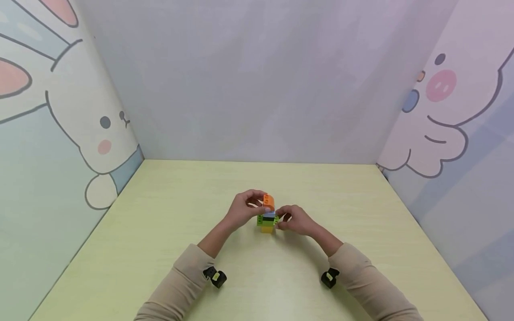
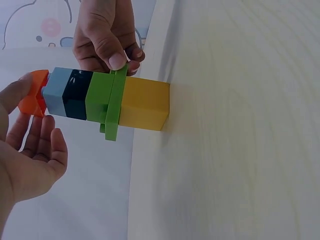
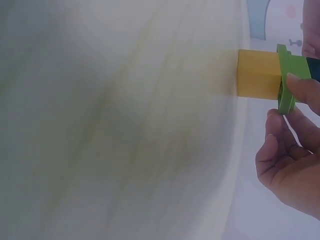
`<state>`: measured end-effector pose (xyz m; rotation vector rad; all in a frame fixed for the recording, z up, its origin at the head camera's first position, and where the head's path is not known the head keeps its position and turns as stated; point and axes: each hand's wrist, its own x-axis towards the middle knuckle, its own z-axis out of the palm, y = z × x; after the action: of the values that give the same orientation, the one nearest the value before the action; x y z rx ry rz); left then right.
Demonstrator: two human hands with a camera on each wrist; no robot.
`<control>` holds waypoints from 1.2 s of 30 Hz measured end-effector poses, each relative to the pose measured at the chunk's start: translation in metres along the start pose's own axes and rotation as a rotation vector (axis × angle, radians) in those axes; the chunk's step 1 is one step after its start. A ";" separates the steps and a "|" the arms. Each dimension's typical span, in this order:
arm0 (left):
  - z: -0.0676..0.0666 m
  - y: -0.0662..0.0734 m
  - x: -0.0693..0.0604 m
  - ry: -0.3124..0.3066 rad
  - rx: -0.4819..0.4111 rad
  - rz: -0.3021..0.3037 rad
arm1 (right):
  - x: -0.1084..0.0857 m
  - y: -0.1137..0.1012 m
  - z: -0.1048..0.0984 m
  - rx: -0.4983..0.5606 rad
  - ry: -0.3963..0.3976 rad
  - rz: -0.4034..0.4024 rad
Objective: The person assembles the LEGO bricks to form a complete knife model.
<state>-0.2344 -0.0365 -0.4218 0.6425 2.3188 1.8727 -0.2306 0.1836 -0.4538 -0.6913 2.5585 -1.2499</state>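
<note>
A small tower of toy building bricks stands upright on the table, with a yellow brick (image 2: 145,104) at its base. Above that come a wider flat green plate (image 2: 116,102), a green brick (image 2: 98,96), a black brick (image 2: 77,94) and a light blue brick (image 2: 55,92). At the top, my left hand (image 1: 242,208) pinches an orange brick (image 1: 268,202) with a curved side between thumb and fingers. From the right, my right hand (image 1: 296,220) pinches the protruding end of the green plate. The right wrist view cuts off the tower's upper part.
A pale yellow wooden table (image 1: 192,187) lies under the tower. A plain grey wall (image 1: 257,80) rises behind it, and side walls with a cartoon rabbit (image 1: 76,107) and a pig-nosed figure (image 1: 445,102) flank it. Each wrist carries a small black camera (image 1: 217,277).
</note>
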 end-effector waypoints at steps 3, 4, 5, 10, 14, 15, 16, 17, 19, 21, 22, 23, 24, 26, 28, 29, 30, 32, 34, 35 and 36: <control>0.001 -0.001 0.000 -0.006 -0.005 0.008 | 0.000 0.002 0.000 0.022 -0.006 0.000; 0.001 -0.002 0.000 -0.007 -0.006 0.008 | 0.000 0.003 0.000 0.027 -0.007 -0.002; 0.001 -0.002 -0.001 -0.009 -0.007 0.009 | 0.000 0.003 0.000 0.033 -0.007 -0.004; 0.001 -0.003 0.001 -0.023 0.006 0.027 | 0.001 0.002 0.000 0.037 -0.007 -0.006; 0.001 -0.003 0.002 -0.034 0.034 0.033 | 0.001 0.000 -0.001 0.029 -0.007 0.007; 0.001 -0.004 0.003 -0.038 0.050 0.036 | 0.001 0.000 -0.002 0.028 -0.006 0.010; 0.000 -0.003 0.003 -0.043 0.066 0.040 | 0.001 0.000 -0.002 0.028 -0.005 0.012; 0.000 -0.003 0.004 -0.050 0.083 0.046 | 0.001 0.000 -0.002 0.027 -0.004 0.014; -0.001 -0.002 0.004 -0.064 0.121 0.061 | 0.001 0.000 -0.002 0.026 -0.004 0.014; -0.002 -0.001 0.004 -0.077 0.161 0.074 | 0.001 0.000 -0.002 0.024 -0.001 0.009; -0.002 0.000 0.004 -0.086 0.180 0.084 | 0.001 0.001 -0.002 0.022 0.000 0.007; -0.002 0.001 0.005 -0.094 0.203 0.094 | 0.000 0.001 -0.002 0.020 0.000 0.006; -0.003 0.002 0.005 -0.104 0.225 0.104 | 0.000 0.001 -0.002 0.019 0.001 0.004; -0.004 0.005 0.006 -0.124 0.277 0.126 | 0.000 0.001 -0.002 0.016 0.005 0.009; -0.005 0.008 0.007 -0.148 0.324 0.152 | 0.000 0.000 -0.002 0.014 0.012 0.017; -0.005 0.009 0.008 -0.160 0.344 0.161 | 0.000 0.000 -0.002 0.013 0.015 0.019; -0.006 0.011 0.009 -0.170 0.358 0.166 | 0.000 0.000 -0.002 0.015 0.017 0.019; -0.007 0.012 0.011 -0.183 0.377 0.169 | 0.000 0.001 -0.001 0.015 0.017 0.015; -0.007 0.012 0.012 -0.186 0.372 0.165 | 0.000 0.001 -0.001 0.017 0.015 0.002; -0.007 0.012 0.012 -0.184 0.358 0.160 | 0.000 0.001 -0.001 0.018 0.014 -0.004; -0.006 0.010 0.012 -0.179 0.341 0.151 | 0.000 0.001 -0.001 0.020 0.013 -0.010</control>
<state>-0.2450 -0.0360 -0.4081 1.0023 2.5491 1.4061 -0.2315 0.1848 -0.4543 -0.6952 2.5525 -1.2861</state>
